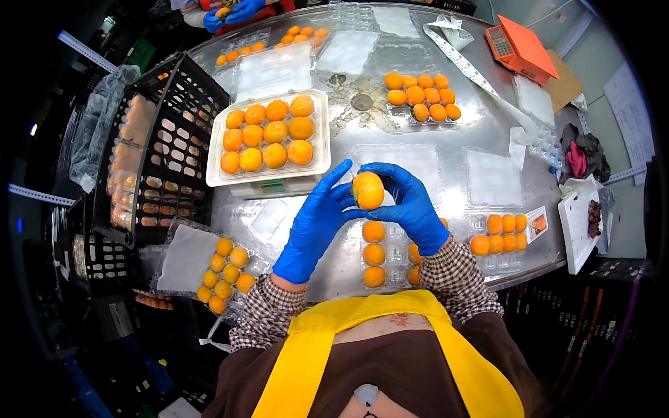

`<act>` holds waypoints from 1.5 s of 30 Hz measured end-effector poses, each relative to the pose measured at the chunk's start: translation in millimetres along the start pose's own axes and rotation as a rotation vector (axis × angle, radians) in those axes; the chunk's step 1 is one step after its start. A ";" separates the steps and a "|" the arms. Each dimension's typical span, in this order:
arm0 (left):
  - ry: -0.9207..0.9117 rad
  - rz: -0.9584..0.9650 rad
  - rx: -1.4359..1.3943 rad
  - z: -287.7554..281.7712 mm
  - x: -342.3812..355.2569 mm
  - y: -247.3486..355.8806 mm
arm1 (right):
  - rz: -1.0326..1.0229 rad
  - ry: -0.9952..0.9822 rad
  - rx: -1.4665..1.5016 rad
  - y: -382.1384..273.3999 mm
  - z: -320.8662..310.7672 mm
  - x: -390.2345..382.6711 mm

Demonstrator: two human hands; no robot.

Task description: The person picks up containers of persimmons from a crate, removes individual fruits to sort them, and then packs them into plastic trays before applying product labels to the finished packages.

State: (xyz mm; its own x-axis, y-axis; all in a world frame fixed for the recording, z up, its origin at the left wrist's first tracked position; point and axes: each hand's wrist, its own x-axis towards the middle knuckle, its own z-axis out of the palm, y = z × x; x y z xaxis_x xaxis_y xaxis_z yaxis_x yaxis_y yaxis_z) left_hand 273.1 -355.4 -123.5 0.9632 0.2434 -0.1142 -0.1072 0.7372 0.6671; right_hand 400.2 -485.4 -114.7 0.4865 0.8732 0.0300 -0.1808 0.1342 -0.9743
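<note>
Currently an orange fruit [368, 189] is held up in front of the person, right of the white tray [268, 176] and slightly nearer the body than it. The right hand [410, 202], in a blue glove, grips it between thumb and index finger; the left hand [315, 226], gloved alike, is cupped at the fruit's other side with its index finger raised (whether it also presses on the fruit, I cannot tell). The white tray rests on a scale [306, 188] and bears three rows of four fruits. Just left of the white tray stands a black crate [144, 164], with packed fruit showing through its holes. Nearer the person than the white tray lie a white pad [189, 258] with a cluster of small fruits [224, 272] beside it, and, further right, a clear pack [396, 254] partly behind the right hand and sleeve. Right of the white tray, across the metal table [341, 141], sit a pack of fruits [422, 96] and, well beyond that, an orange scale [523, 50]
</note>
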 end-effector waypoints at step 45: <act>0.681 -0.446 0.275 -125.2 -56.0 -63.9 | -0.083 0.037 -1.321 82.0 -44.9 -73.3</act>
State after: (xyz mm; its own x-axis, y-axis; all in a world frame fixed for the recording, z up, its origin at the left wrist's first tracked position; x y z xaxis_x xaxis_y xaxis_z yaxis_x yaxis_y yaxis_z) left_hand 195.2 -337.2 -251.9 0.5340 0.3577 -0.7661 0.3944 0.6961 0.5999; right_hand 388.2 -559.4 -206.8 0.4825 0.8684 0.1141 0.8032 -0.3867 -0.4532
